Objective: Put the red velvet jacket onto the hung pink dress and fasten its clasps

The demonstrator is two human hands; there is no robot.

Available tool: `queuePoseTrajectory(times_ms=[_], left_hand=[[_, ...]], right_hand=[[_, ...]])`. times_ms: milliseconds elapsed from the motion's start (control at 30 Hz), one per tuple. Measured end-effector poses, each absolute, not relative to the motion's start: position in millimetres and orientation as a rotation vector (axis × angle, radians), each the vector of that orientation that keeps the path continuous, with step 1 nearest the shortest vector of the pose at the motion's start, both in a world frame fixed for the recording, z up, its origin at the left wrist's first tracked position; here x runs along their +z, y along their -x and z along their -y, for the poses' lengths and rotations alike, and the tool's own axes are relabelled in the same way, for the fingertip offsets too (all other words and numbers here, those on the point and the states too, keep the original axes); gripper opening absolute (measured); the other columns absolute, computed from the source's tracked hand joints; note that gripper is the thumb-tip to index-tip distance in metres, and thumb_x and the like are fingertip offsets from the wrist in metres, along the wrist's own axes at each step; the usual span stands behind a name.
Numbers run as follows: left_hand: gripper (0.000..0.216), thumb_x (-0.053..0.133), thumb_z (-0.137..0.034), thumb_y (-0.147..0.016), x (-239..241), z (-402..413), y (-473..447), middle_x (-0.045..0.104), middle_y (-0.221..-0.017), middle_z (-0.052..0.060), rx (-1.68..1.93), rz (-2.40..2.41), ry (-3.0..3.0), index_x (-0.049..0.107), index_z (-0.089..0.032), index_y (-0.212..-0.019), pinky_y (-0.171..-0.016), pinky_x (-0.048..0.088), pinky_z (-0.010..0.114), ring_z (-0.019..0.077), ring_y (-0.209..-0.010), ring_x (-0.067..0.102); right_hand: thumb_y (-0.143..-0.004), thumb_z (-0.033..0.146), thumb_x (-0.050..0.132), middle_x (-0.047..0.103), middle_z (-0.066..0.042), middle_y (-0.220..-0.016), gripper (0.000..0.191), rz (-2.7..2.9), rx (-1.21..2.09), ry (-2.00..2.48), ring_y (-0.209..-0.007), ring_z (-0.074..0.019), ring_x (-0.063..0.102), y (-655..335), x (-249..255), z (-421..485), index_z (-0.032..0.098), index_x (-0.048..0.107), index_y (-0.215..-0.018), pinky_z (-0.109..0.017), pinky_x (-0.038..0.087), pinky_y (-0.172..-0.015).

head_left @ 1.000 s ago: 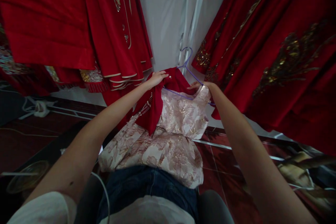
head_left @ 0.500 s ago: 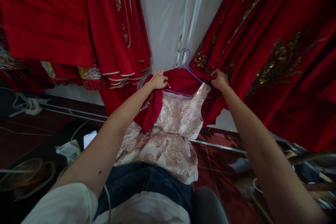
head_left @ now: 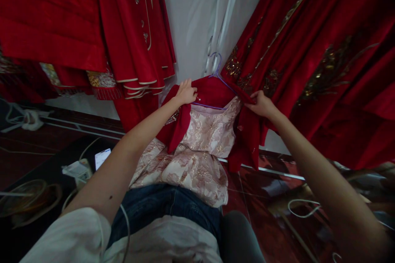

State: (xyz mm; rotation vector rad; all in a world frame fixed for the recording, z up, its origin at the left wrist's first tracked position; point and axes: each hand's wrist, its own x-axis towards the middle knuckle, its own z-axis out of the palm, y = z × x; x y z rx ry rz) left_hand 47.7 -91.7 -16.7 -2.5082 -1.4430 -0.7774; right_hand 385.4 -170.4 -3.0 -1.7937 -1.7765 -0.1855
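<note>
A red jacket hangs over a purple hanger, its two fronts drawn apart. My left hand grips the jacket at its left shoulder, fingers folded over the cloth. At the other side my right hand pinches the jacket's right front edge. Between the fronts shows a pale pink and gold brocade dress on the same hanger. Its lower part is spread over my lap, on my jeans.
Red embroidered garments hang at left and right, before a white wall panel. On a black surface at lower left lie a lit phone, a small white device and a clear bowl. A cable loop is at right.
My right hand has shifted right and slightly down, pulling the jacket's right front outward so more of it hangs beside the dress. My left hand keeps its grip.
</note>
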Motion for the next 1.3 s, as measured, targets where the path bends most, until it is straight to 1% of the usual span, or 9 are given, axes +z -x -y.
queuePoseTrajectory(times_ms=[167,333,467,600,800,900,1000,1100,1300], left_hand=[[0.031,0.05,-0.038,-0.087,-20,99,-55,0.051,-0.12,0.017,-0.873,1.514,2.509,0.072,-0.02,-0.097,-0.1,0.03,0.053,0.0382,-0.122,0.042],[0.032,0.05,-0.046,-0.088,-23,101,-63,0.053,-0.121,0.014,-0.956,1.586,2.522,0.07,-0.025,-0.101,-0.101,0.03,0.052,0.0362,-0.124,0.042],[0.03,0.051,-0.045,-0.088,-22,96,-59,0.052,-0.128,0.013,-1.019,1.616,2.523,0.069,-0.024,-0.1,-0.105,0.027,0.054,0.0361,-0.128,0.039],[0.027,0.048,-0.039,-0.091,-39,97,-56,0.045,-0.142,0.011,-1.229,1.586,2.562,0.067,-0.022,-0.1,-0.114,0.021,0.05,0.0296,-0.138,0.031],[0.037,0.032,-0.034,-0.098,-104,142,-77,0.042,-0.15,0.006,-1.816,1.53,2.707,0.052,-0.024,-0.128,-0.115,0.027,0.032,0.0146,-0.14,0.034],[0.032,0.036,-0.034,-0.097,-118,154,-82,0.053,-0.14,0.006,-1.934,1.433,2.773,0.053,-0.025,-0.123,-0.11,0.034,0.031,0.0165,-0.13,0.048],[0.023,0.041,-0.039,-0.096,-111,144,-80,0.067,-0.111,0.005,-2.069,1.506,2.672,0.057,-0.024,-0.103,-0.099,0.043,0.03,0.0175,-0.108,0.061],[0.016,0.048,-0.036,-0.093,-100,127,-78,0.067,-0.093,0.002,-2.261,1.555,2.582,0.052,-0.021,-0.091,-0.087,0.047,0.026,0.0145,-0.092,0.063],[0.017,0.061,-0.018,-0.083,-97,123,-78,0.064,-0.089,0.002,-2.536,1.257,2.752,0.048,-0.019,-0.094,-0.081,0.049,0.024,0.0119,-0.083,0.064]], right_hand=[[-0.07,0.027,0.056,0.06,-0.007,-0.089,0.028,1.633,0.041,1.543,-0.082,-0.0228,0.06,-350,-18,161,0.022,0.043,-0.094,-0.036,0.049,-0.075],[-0.074,0.024,0.046,0.054,0.0,-0.08,0.021,1.233,0.415,1.367,-0.062,-0.0143,0.055,-274,-33,140,0.024,0.039,-0.094,-0.029,0.048,-0.059],[-0.072,0.02,0.048,0.05,0.005,-0.069,0.016,1.445,0.708,1.275,-0.048,-0.0094,0.047,-225,-46,136,0.024,0.042,-0.086,-0.024,0.041,-0.048],[-0.069,0.021,0.052,0.05,0.004,-0.072,0.017,1.429,0.742,1.215,-0.058,-0.0107,0.049,-224,-56,136,0.024,0.044,-0.084,-0.024,0.046,-0.053],[-0.067,0.026,0.055,0.053,0.0,-0.08,0.018,1.418,0.59,1.2,-0.079,-0.0156,0.053,-230,-67,136,0.023,0.047,-0.083,-0.029,0.05,-0.07],[-0.067,0.026,0.054,0.054,0.0,-0.082,0.017,1.413,0.61,1.174,-0.08,-0.0157,0.053,-228,-67,140,0.023,0.047,-0.083,-0.03,0.049,-0.072],[-0.068,0.025,0.053,0.053,0.001,-0.079,0.016,1.429,0.729,1.123,-0.076,-0.0145,0.053,-228,-63,147,0.023,0.047,-0.083,-0.028,0.048,-0.07],[-0.068,0.023,0.053,0.052,0.003,-0.077,0.017,1.417,0.799,1.076,-0.073,-0.0133,0.053,-228,-61,150,0.024,0.046,-0.084,-0.026,0.047,-0.068],[-0.068,0.025,0.057,0.053,0.003,-0.08,0.019,1.355,0.827,0.965,-0.072,-0.011,0.054,-226,-67,147,0.024,0.045,-0.083,-0.024,0.047,-0.067]])
